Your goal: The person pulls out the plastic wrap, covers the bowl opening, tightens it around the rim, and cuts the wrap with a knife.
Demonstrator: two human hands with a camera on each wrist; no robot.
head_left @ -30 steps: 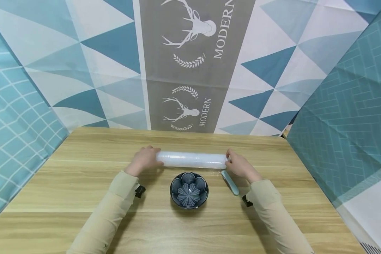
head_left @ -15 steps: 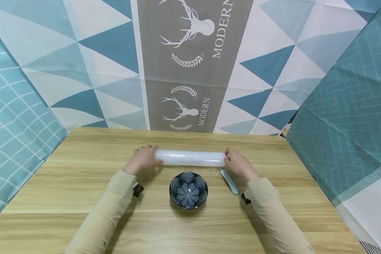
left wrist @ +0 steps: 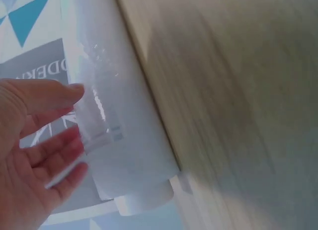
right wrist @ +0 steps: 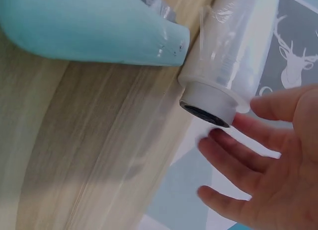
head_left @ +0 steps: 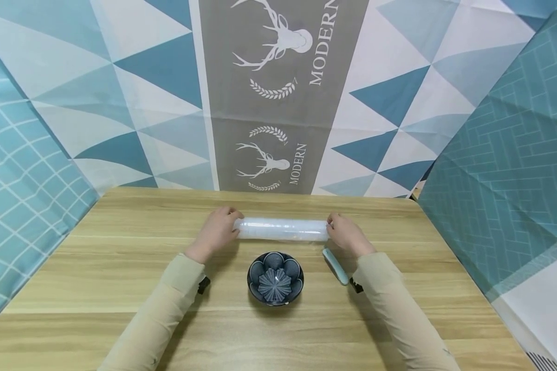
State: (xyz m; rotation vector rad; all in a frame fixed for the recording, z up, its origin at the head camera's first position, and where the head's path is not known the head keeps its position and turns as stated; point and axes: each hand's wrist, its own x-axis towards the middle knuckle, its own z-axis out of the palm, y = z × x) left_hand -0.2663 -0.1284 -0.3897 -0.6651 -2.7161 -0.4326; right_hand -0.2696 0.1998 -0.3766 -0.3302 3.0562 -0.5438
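A roll of clear plastic wrap (head_left: 282,230) lies crosswise on the table behind the dark bowl. My left hand (head_left: 217,230) is at its left end; in the left wrist view the thumb (left wrist: 74,92) and loosely bent fingers come right up to the film. At the other end is my right hand (head_left: 345,234). Its thumb (right wrist: 263,106) and index finger meet the edge of the roll by the protruding core (right wrist: 208,103), while the other fingers spread loosely past it. A slim teal tool (head_left: 336,266) lies just in front of the right hand.
The dark blue flower-patterned bowl (head_left: 276,279) stands between the forearms, nearer than the roll. Beyond the wooden table's (head_left: 120,216) back edge hangs a patterned cloth (head_left: 264,103). Teal panels flank both sides.
My left hand has shifted right and slightly back along the roll, covering more of its left end. The roll has moved slightly toward the back, with the right hand staying at its end.
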